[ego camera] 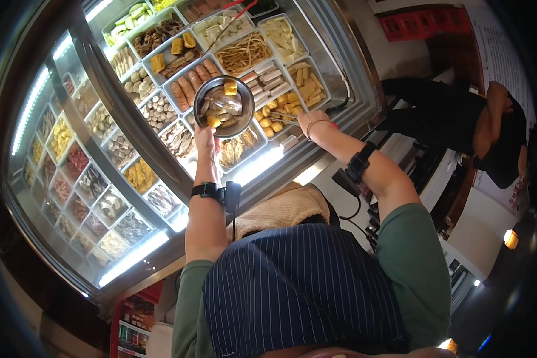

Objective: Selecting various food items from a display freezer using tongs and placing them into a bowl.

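Observation:
My left hand [207,145] grips the near rim of a round metal bowl [202,120], holding it over the food trays. Inside the bowl lie yellow chunks [230,88] and greyish, wet-looking pieces. In my right hand [312,120] are thin metal tongs [283,118], their tips over a tray of round yellow pieces [268,121]. Whether the tongs pinch a piece is too small to tell. Just past the bowl sit sausages [190,87] in a white tray. A tray of pink-and-white sticks [268,80] lies beyond the tong tips.
A refrigerated display case [179,165] with a metal frame and glass surrounds many food trays. Red-handled tongs [232,27] rest across the far trays. A metal rail [340,58] runs along the right side. Another person in black [452,116] is at the right.

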`<action>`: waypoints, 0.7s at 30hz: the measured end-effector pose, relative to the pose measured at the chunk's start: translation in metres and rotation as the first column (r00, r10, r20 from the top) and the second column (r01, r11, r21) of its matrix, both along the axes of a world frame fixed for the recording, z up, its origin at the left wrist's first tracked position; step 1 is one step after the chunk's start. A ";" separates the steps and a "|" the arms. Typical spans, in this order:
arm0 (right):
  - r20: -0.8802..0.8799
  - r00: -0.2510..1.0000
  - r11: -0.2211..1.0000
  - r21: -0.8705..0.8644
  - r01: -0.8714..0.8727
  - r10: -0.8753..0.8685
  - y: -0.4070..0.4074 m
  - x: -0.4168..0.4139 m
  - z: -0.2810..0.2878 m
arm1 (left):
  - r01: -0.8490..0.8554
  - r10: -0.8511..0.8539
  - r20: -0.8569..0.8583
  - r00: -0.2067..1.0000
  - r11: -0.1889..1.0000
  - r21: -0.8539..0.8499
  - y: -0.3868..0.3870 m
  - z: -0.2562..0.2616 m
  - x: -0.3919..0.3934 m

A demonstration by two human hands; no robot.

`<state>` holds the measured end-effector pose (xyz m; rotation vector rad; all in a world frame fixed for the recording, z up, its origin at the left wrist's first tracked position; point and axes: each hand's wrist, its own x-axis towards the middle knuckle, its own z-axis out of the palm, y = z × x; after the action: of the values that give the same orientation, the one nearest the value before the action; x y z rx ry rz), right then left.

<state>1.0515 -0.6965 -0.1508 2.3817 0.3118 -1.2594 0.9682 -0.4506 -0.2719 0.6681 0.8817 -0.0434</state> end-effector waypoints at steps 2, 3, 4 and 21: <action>-0.056 0.998 1.000 -0.013 -0.016 0.016 -0.010 0.004 0.006 | 0.025 -0.023 -0.034 0.999 0.999 0.039 0.000 0.000 0.001; -0.113 0.993 0.999 -0.028 -0.023 0.020 -0.015 0.005 0.013 | 0.027 -0.026 -0.033 0.999 0.999 0.034 -0.002 0.001 0.002; -0.113 0.993 0.999 -0.028 -0.024 0.020 -0.016 0.006 0.025 | 0.020 -0.019 -0.039 0.999 0.999 0.033 -0.002 0.003 0.002; -0.074 0.978 0.893 0.398 0.209 -0.196 -0.011 -0.033 0.133 | 0.172 -0.170 -0.057 0.984 0.985 0.029 -0.011 -0.003 -0.006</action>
<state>1.0186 -0.7080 -0.0179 2.8086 0.3715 -1.4436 0.9619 -0.4611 -0.2749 0.7765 0.8769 -0.2022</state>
